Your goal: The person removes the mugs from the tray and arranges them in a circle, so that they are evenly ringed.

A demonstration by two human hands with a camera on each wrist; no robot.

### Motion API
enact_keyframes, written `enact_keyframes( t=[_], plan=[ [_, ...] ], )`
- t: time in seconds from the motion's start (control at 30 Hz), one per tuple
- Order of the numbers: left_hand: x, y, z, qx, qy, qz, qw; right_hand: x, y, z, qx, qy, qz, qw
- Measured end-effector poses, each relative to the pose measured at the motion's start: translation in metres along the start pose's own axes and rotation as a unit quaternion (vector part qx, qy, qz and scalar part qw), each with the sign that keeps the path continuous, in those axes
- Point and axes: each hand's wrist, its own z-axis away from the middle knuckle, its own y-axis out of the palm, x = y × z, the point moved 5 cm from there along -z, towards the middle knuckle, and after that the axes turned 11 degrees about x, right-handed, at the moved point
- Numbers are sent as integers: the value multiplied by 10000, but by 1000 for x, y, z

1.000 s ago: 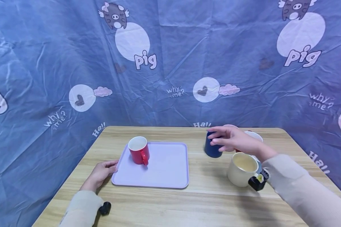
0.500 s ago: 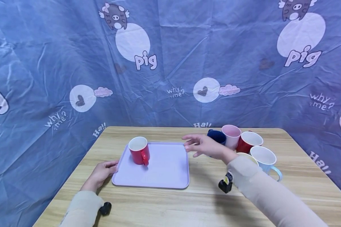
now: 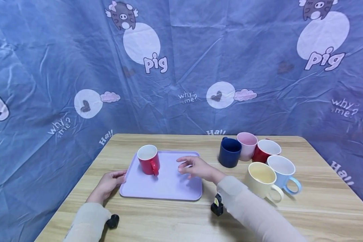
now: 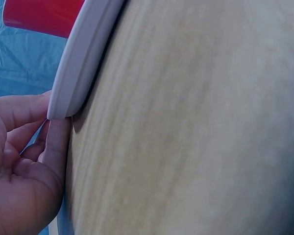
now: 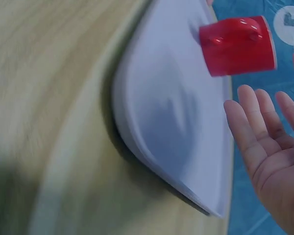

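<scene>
On the left part of the lavender tray (image 3: 169,190) stands a red mug (image 3: 146,164), upright, its handle toward the front right. My left hand (image 3: 108,184) is at the tray's left edge; in the left wrist view its thumb and fingers pinch the tray's rim (image 4: 76,73). Over the right half of the tray hovers my right hand (image 3: 198,169), fingers spread and loosely bent, holding nothing. The right wrist view has this hand (image 5: 279,156) apart from the red mug (image 5: 237,46), with a shadow on the tray.
Right of the tray, several mugs stand close together on the wooden table (image 3: 175,218): navy (image 3: 230,153), pink (image 3: 246,148), red with white inside (image 3: 260,153), light blue (image 3: 281,171) and cream (image 3: 258,183). A blue printed cloth (image 3: 181,67) hangs behind.
My right hand has moved left from beside the navy mug to above the tray, uncovering the group of mugs. The left hand, tray and red mug have stayed in place.
</scene>
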Motion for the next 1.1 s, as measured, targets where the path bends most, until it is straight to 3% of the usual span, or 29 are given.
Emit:
enact_keyframes(
  t=[0.3, 0.8, 1.1],
  plan=[
    [0, 0, 0, -38, 14, -31, 10000, -10, 26, -25, -549, -84, -105, 9984],
    [-3, 0, 1, -89, 56, -133, 9999, -2, 60, -62, -957, -305, -224, 9947],
    [-1, 0, 1, -104, 25, -89, 9999, 4, 72, -74, -1146, -254, 134, 9930]
  ],
)
